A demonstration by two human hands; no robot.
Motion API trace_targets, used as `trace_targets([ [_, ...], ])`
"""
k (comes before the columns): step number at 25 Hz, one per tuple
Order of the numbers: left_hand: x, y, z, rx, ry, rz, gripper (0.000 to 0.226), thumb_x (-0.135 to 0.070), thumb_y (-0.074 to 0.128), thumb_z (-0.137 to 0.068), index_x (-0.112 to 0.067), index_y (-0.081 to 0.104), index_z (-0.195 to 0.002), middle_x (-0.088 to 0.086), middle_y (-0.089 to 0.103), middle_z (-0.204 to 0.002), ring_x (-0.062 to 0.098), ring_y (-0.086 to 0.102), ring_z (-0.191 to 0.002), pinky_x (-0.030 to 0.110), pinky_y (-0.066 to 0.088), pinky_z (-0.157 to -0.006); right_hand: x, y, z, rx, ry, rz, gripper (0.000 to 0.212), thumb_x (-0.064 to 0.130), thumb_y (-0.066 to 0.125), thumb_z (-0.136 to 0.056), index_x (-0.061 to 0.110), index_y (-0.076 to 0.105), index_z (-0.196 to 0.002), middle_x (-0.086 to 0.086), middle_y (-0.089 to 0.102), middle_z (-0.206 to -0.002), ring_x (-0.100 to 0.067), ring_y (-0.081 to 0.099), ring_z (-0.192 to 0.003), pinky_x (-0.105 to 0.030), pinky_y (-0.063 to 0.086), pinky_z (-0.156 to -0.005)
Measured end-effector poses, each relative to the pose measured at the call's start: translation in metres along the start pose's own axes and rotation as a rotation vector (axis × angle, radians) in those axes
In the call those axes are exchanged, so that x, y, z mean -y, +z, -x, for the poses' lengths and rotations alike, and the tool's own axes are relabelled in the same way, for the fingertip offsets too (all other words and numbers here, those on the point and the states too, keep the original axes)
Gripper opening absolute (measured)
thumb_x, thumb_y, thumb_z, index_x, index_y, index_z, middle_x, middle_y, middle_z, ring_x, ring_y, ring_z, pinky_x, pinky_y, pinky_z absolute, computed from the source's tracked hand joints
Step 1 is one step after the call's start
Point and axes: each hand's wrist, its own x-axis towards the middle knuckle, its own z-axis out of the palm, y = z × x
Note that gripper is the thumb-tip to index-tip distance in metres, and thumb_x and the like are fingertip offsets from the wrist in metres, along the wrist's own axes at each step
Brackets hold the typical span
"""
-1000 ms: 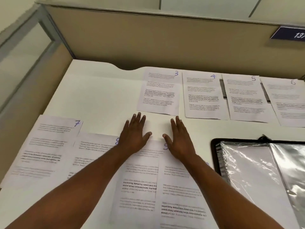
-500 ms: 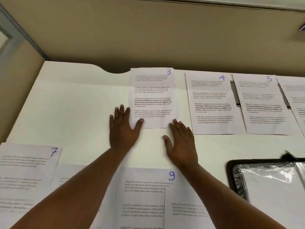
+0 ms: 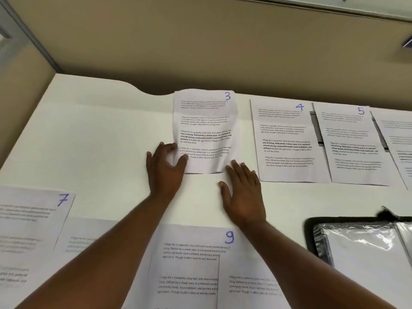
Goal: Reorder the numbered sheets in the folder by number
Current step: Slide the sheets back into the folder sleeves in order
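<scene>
Sheet 3 (image 3: 205, 121) lies at the back middle of the white desk (image 3: 100, 134), its lower part bowed up off the surface. My left hand (image 3: 166, 168) pinches its lower left corner between thumb and fingers. My right hand (image 3: 242, 192) lies flat with straight fingers, its fingertips at the sheet's lower right corner. Sheets 4 (image 3: 285, 139) and 5 (image 3: 354, 146) lie to the right in a row. Sheet 7 (image 3: 29, 221) and sheet 9 (image 3: 189, 264) lie in the near row. The open black folder (image 3: 356, 246) with clear sleeves sits at the near right.
A beige partition (image 3: 200, 45) stands along the desk's back edge, and another closes the left side. One more sheet (image 3: 399, 143) is cut off at the right edge. More sheets lie under my forearms in the near row.
Both hands moved from the near row up to sheet 3. My left hand took hold of its lower left corner, and the sheet's lower part lifted and bowed.
</scene>
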Motion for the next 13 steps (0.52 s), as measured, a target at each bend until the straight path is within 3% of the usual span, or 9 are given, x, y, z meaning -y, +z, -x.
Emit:
trace_targets([
  [3, -0.025, 0.008, -0.002, -0.005, -0.167, 0.252, 0.046, -0.029, 0.082, -0.08, -0.02, 0.059, -0.12, -0.012, 0.069, -0.112, 0.01, 0.064, -0.111, 0.05, 0.028, -0.118, 0.0, -0.002, -0.001, 0.009, 0.005, -0.012, 0.053, 0.045, 0.042, -0.103, 0.019, 0.051, -0.149, 0.001, 0.04, -0.162, -0.021, 0.028, -0.153, -0.044, 0.018, -0.126],
  [5, -0.037, 0.009, -0.008, -0.008, -0.34, 0.502, 0.055, -0.028, 0.084, -0.079, -0.024, 0.056, -0.126, -0.007, 0.066, -0.118, 0.007, 0.064, -0.106, 0.042, 0.045, -0.11, 0.0, -0.003, 0.0, -0.006, 0.001, -0.033, 0.051, 0.043, 0.042, -0.103, 0.018, 0.054, -0.146, -0.001, 0.043, -0.16, -0.022, 0.031, -0.151, -0.044, 0.019, -0.125],
  [7, -0.044, 0.005, -0.013, -0.028, -0.471, 0.586, 0.061, -0.034, 0.085, -0.077, -0.024, 0.056, -0.131, -0.003, 0.06, -0.126, 0.014, 0.064, -0.111, 0.039, 0.05, -0.104, -0.001, -0.003, 0.0, -0.033, -0.006, -0.046, 0.049, 0.042, 0.042, -0.103, 0.017, 0.057, -0.142, -0.003, 0.046, -0.158, -0.024, 0.035, -0.149, -0.045, 0.021, -0.125],
  [8, -0.045, 0.003, -0.015, -0.024, -0.45, 0.466, 0.064, -0.037, 0.084, -0.077, -0.023, 0.057, -0.133, -0.001, 0.058, -0.131, 0.019, 0.06, -0.119, 0.038, 0.047, -0.106, -0.001, -0.002, 0.0, -0.043, -0.012, -0.048, 0.047, 0.042, 0.043, -0.103, 0.017, 0.058, -0.14, -0.004, 0.047, -0.156, -0.024, 0.036, -0.148, -0.046, 0.022, -0.124],
  [11, -0.034, 0.002, -0.016, 0.08, -0.098, -0.227, 0.078, -0.055, 0.073, -0.084, -0.018, 0.045, -0.147, 0.005, 0.035, -0.159, 0.025, 0.03, -0.148, 0.043, 0.024, -0.118, -0.003, -0.002, 0.002, -0.083, -0.045, -0.084, 0.036, 0.039, 0.049, -0.101, 0.016, 0.064, -0.125, -0.004, 0.057, -0.141, -0.028, 0.047, -0.137, -0.048, 0.031, -0.119],
  [13, -0.025, 0.0, -0.022, 0.176, -0.08, -0.398, 0.097, -0.07, 0.059, -0.086, -0.013, 0.028, -0.157, 0.01, 0.014, -0.168, 0.026, 0.008, -0.156, 0.05, 0.004, -0.123, -0.003, -0.006, 0.004, -0.139, -0.027, -0.151, 0.027, 0.038, 0.052, -0.1, 0.016, 0.063, -0.11, 0.0, 0.059, -0.12, -0.028, 0.055, -0.117, -0.044, 0.04, -0.108],
])
